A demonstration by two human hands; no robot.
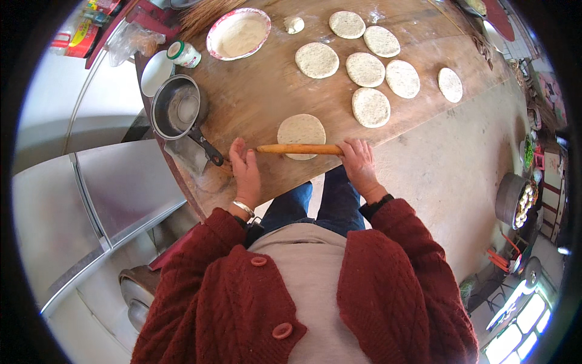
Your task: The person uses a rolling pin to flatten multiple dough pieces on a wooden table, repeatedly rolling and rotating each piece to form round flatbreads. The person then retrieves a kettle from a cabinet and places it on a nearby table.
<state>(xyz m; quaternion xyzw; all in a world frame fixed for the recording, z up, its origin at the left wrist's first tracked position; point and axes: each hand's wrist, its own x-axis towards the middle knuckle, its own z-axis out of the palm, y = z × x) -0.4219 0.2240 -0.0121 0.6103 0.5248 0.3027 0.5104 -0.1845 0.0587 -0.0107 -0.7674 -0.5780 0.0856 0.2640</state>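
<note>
A wooden rolling pin (298, 149) lies across the lower part of a flat round of dough (301, 129) near the edge of the wooden table. My right hand (359, 161) grips the pin's right end. At its left end, my left hand (244, 166) is raised with its fingers apart, beside the tip and not closed around it. Several more dough rounds, among them one at the right (371, 108) and one further back (317, 60), rest on the table (268, 91). A small lump of dough (294, 25) sits at the back.
A saucepan (176, 107) stands at the left, its black handle close to my left hand. Behind it are a white bowl (157, 74), a green-lidded jar (183, 54) and a red-rimmed bowl of flour (238, 34). A straw brush (207, 16) lies at the back.
</note>
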